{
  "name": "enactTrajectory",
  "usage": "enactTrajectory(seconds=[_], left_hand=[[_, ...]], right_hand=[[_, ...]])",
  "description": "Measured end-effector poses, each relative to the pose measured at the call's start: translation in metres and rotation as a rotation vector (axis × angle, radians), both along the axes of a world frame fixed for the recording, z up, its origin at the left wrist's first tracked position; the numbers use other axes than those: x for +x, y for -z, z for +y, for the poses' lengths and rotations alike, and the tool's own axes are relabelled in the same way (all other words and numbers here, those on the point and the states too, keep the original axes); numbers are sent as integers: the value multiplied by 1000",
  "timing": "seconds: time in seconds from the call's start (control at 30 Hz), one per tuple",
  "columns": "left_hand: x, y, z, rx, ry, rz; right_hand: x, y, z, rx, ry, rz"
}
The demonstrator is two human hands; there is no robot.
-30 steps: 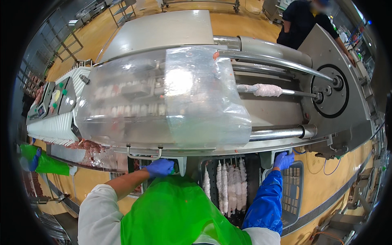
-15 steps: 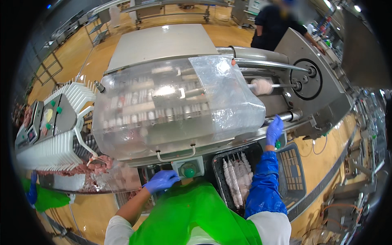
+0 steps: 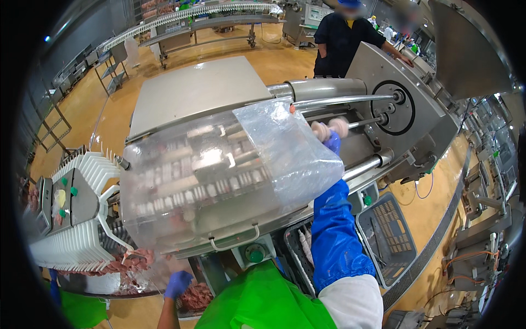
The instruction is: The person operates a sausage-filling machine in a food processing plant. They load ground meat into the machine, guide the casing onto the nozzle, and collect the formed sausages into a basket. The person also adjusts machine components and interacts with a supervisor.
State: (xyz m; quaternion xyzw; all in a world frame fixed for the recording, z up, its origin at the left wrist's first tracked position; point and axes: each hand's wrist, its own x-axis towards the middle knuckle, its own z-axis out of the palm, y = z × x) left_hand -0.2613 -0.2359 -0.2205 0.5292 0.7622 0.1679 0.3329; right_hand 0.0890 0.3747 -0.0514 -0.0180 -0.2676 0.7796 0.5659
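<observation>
My right hand (image 3: 332,143), in a blue glove and blue sleeve, reaches up to a pale pink, ringed piece like bunched sausage casing (image 3: 339,128) on a steel rod (image 3: 366,123). Its fingers are at the near side of this piece, partly hidden by a clear plastic sheet (image 3: 298,156), so their grip does not show. My left hand (image 3: 178,284), also blue-gloved, is low on the left, beside reddish ground meat (image 3: 196,296); its finger posture is unclear. Pale pleated sticks (image 3: 306,245) lie in a black basket (image 3: 293,241) below my right arm.
A clear hood (image 3: 192,181) covers the machine, with a green button (image 3: 255,253) in front. At left, white hooks (image 3: 76,241) stand over meat. A grey crate (image 3: 383,241) is at right. Behind the machine stands a person in dark clothes (image 3: 345,46); another person's green apron (image 3: 82,310) shows lower left.
My right hand has moved from the lower steel bar up and left to the piece on the rod. My left hand has moved from beside the green button down and left. The view has shifted.
</observation>
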Motion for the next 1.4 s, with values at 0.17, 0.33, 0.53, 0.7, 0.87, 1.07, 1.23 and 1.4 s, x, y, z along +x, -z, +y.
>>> enactTrajectory(seconds=[0.17, 0.33, 0.53, 0.7, 0.87, 1.07, 1.23, 1.4], left_hand=[[22, -4, -11, -100, -467, -287], [21, -6, -8, -83, -679, -447], [8, -6, -4, -18, -749, -350], [-18, 7, 3, 303, -764, -431], [-53, -12, 18, 460, -888, -343], [-116, 39, 61, 711, -1218, -1397], [-157, -5, 155, 948, -1115, -1639], [-170, 12, 202, 1036, -641, -1433]], right_hand=[[37, 24, 64, -169, 103, -263], [65, 12, 86, 313, 407, -760], [56, 15, 80, -413, 159, -446], [72, 21, 103, 84, 324, -765], [84, 42, 31, 577, 728, -1800], [87, 86, -50, 987, 457, -2836], [112, 138, -39, 1252, 756, -2725], [180, 157, 8, 1732, 899, -2855]])
